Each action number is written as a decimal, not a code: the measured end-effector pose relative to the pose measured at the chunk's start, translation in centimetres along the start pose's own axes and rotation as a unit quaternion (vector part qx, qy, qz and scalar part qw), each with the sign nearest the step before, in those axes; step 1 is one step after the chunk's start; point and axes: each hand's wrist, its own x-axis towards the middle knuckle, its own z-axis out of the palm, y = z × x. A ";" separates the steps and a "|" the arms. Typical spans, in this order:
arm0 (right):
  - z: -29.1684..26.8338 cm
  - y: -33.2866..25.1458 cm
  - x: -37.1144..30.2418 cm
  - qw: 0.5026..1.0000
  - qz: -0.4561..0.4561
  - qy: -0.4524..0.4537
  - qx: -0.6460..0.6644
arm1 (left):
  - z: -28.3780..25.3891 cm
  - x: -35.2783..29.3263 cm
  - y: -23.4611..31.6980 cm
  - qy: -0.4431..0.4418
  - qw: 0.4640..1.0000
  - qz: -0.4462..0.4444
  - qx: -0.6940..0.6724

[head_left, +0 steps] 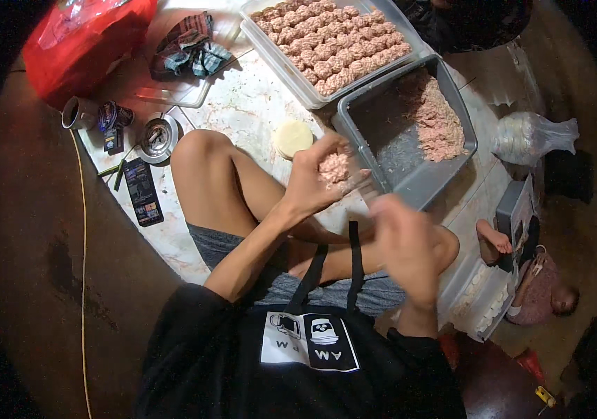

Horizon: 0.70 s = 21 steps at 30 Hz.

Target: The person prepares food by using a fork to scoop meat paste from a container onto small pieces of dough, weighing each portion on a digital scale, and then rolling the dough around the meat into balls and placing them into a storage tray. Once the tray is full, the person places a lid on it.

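Observation:
My left hand [305,178] is cupped around a lump of pink minced meat [334,167], its fingers curled about it; any wrapper under the meat is hidden. My right hand [407,244], smeared by motion, grips a flat blade-like tool [367,188] whose end reaches the meat. Just left of and beyond my left hand lies a stack of pale round dough wrappers [293,138]. Beyond both hands, a grey tub [375,119] has minced filling [438,122] heaped along its right side. Behind it, a clear plastic box [305,98] holds rows of meat-topped pieces [333,42].
On the left are a red plastic bag [82,49], crumpled cloth [190,49], mug [78,113], ashtray [159,137] and phone [142,192]. At right lie a wrapped plastic bundle [532,136] and a tray of white pieces [480,300], near another person [539,286]. My crossed legs are close under my hands.

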 end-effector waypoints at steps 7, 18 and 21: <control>0.2 -1.9 0.2 0.993 0.036 -0.079 -0.080 | -0.2 -0.5 -0.7 0.036 0.979 0.108 0.169; -3.7 0.3 0.5 0.996 0.037 0.046 -0.073 | -0.1 -0.9 0.1 -0.098 0.980 0.171 0.011; -2.7 7.9 5.5 0.942 -0.012 0.252 -0.220 | 0.6 -1.9 -0.5 -0.073 0.994 0.059 0.064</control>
